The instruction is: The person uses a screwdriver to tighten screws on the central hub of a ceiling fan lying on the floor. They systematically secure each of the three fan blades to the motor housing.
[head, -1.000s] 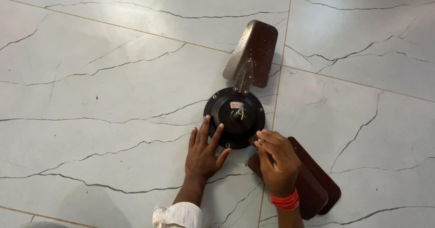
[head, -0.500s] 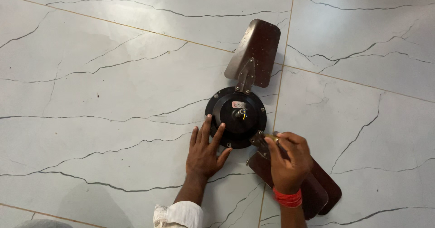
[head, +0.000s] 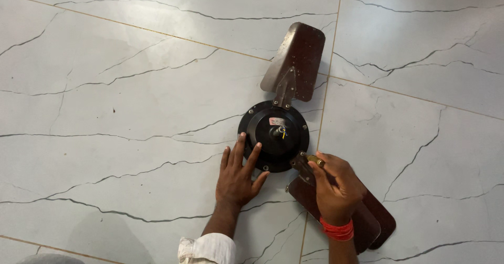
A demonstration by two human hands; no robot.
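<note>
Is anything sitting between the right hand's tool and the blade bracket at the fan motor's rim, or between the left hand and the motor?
Nothing visible does. The right hand holds a small brass-tipped tool right at the blade bracket, with no object between. The left hand already rests flat against the black motor housing.

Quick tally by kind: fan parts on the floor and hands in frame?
Motor hub: 1
Fan blades: 3, one upper, two stacked lower right
Small brass-coloured part in right hand: 1
Hands: 2, left, right
Total: 7
</note>
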